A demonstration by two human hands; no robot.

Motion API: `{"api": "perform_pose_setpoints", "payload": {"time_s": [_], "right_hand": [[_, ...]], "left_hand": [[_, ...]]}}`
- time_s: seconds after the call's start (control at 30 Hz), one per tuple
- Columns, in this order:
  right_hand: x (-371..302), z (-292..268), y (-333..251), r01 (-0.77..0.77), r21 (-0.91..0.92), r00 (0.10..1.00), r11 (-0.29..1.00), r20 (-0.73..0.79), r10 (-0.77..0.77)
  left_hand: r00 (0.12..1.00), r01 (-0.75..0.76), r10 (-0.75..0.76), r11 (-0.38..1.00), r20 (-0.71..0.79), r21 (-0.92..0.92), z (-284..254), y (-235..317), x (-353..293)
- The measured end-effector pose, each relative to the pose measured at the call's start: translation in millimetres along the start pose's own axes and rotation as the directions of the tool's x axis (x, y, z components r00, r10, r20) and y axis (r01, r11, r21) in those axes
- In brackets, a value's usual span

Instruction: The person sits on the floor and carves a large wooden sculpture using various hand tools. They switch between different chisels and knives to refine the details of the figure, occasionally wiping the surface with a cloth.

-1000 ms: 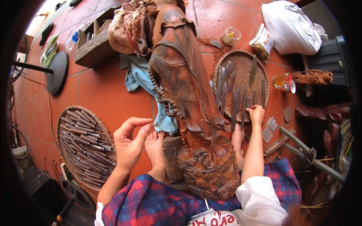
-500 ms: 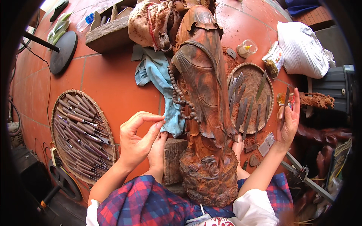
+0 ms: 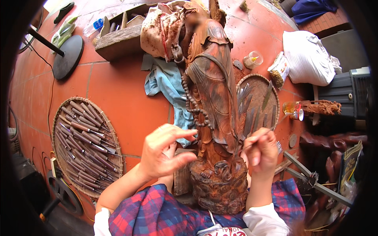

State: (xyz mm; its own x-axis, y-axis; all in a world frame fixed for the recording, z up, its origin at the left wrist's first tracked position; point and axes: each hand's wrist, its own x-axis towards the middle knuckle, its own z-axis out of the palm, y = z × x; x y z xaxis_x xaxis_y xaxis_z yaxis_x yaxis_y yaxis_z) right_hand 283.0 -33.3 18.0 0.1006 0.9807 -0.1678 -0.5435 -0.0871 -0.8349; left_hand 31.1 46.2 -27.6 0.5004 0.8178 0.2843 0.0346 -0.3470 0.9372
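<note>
A carved reddish-brown wooden statue [image 3: 214, 86] in draped robes with a bead string leans between my legs, its carved round base [image 3: 218, 185] close to my lap. My left hand [image 3: 167, 151] hovers left of its lower part, thumb and fingers apart, holding nothing. Just right of the statue's hem, my right hand [image 3: 260, 151] has its fingers closed around a thin dark flat strip that looks like a file. Most of the strip is hidden by the fingers. Beyond that hand lies a round woven tray [image 3: 258, 88] of similar flat files.
Many wooden-handled chisels [image 3: 84, 133] fill a round basket [image 3: 54, 135] at left. A blue cloth [image 3: 167, 84] lies beside the statue, near a wooden box [image 3: 120, 43]. At right are a jar [image 3: 252, 59], a glass [image 3: 292, 108], a white sack [image 3: 309, 59] and a metal stand [image 3: 319, 185].
My right hand has come in from the far right to the statue's hem, bringing the strip. My left hand has moved right and nearer, its pinched fingers now spread. The view has shifted slightly.
</note>
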Motion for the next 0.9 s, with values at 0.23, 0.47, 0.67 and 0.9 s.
{"api": "perform_pose_setpoints", "payload": {"time_s": [0.23,0.47,0.67,0.9], "right_hand": [[-2.3,41.4,15.7,-0.237,-0.417,0.969,0.878,-0.172,0.180],[-9.8,78.5,-8.2,0.530,-0.835,0.833,-0.149,0.546,-0.092],[-14.9,60.9,13.7,0.589,-0.781,0.790,0.209,0.611,0.054],[-12.0,70.8,24.3,0.648,-0.746,0.733,0.157,0.666,0.140]], "left_hand": [[0.969,0.237,-0.227,0.966,0.097,-0.100,25.3,18.1,-1.8],[0.888,-0.456,0.418,0.750,0.191,0.479,-7.8,16.0,2.0],[0.900,-0.436,0.436,0.900,0.014,-0.027,-8.7,9.2,-4.3],[0.959,-0.261,0.263,0.965,0.105,-0.028,28.6,-23.7,-3.1]]}}
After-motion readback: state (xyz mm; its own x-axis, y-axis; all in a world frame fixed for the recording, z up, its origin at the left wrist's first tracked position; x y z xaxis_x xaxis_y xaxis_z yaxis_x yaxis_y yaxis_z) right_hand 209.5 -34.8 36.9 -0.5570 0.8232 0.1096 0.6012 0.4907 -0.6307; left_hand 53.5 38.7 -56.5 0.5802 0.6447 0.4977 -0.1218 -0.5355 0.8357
